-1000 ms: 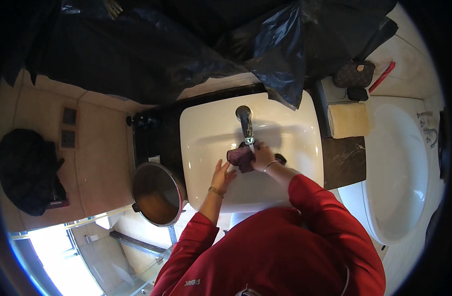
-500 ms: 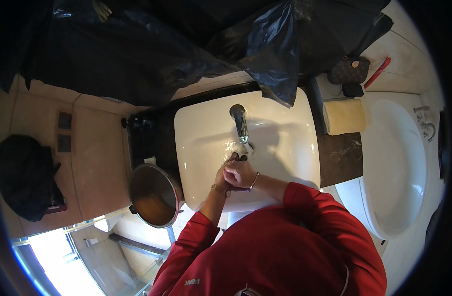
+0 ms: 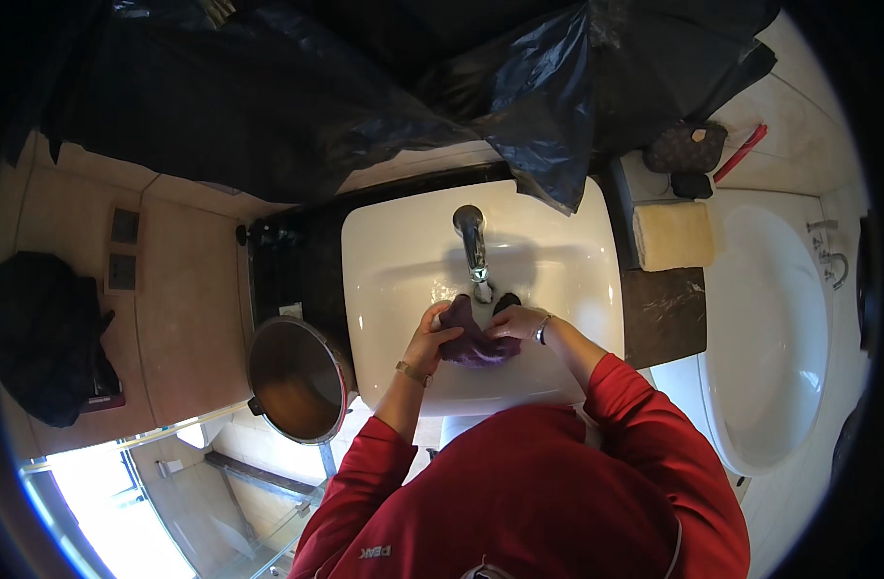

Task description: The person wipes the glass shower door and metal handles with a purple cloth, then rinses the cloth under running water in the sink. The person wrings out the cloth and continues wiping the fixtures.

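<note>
A wet purple cloth [image 3: 473, 345] is stretched between my two hands over the white sink [image 3: 394, 241]. My left hand [image 3: 430, 335] grips its left side, thumb on top. On the other side my right hand [image 3: 519, 325] pinches the cloth's right part; a dark patch shows just above those fingers, and I cannot tell whether it is a fold of the cloth. Water runs from the chrome tap [image 3: 472, 241] right behind the cloth, close to the drain.
A deep pot [image 3: 299, 376] stands left of the sink. To the right are a folded yellow towel [image 3: 673, 235], a brown pouch [image 3: 685, 148] and a white bathtub [image 3: 770, 328]. Black plastic sheeting [image 3: 384, 87] hangs across the back, its tip reaching the sink's rim.
My hands were clasped together around the bunched cloth under the tap. Now they have moved apart, and the purple cloth is spread open between them.
</note>
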`<state>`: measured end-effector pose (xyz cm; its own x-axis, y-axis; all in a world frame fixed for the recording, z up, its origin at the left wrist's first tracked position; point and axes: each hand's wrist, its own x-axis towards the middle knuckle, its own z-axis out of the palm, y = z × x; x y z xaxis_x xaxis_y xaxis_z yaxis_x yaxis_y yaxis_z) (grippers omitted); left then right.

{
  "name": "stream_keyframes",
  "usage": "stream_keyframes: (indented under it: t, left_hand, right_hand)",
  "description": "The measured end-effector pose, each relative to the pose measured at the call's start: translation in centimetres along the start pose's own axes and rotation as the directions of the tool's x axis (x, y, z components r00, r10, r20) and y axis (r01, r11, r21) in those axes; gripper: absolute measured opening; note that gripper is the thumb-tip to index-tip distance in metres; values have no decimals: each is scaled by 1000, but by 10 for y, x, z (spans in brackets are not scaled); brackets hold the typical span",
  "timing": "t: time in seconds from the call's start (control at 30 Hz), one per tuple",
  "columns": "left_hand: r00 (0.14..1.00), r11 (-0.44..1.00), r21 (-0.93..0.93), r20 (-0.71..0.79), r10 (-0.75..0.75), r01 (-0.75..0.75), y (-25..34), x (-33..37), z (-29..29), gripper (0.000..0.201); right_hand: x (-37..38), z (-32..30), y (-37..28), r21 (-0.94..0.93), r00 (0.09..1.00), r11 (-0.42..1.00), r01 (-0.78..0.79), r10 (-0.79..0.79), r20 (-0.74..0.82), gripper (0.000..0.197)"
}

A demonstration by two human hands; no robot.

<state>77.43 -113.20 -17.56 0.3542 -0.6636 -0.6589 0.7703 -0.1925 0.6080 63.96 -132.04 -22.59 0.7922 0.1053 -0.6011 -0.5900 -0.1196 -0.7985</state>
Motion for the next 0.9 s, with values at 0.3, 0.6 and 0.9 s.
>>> stream_keyframes:
  t: [0.3,0.6,0.9]
  left_hand:
    - [977,925,342,189,104,-164,25,0,7,95]
    - [921,735,674,-242,306,-67,-5,40,-79,95]
    - [915,974,134,-386,-121,186,-70,51,-39,57]
  right_hand:
    - [6,16,3,428,992,895,129,-122,-43,28]
    - [-12,-11,11,-88,494,982,-168,6,-870,38]
    - [29,-6,5,-22,786,986,-165,118,-607,40]
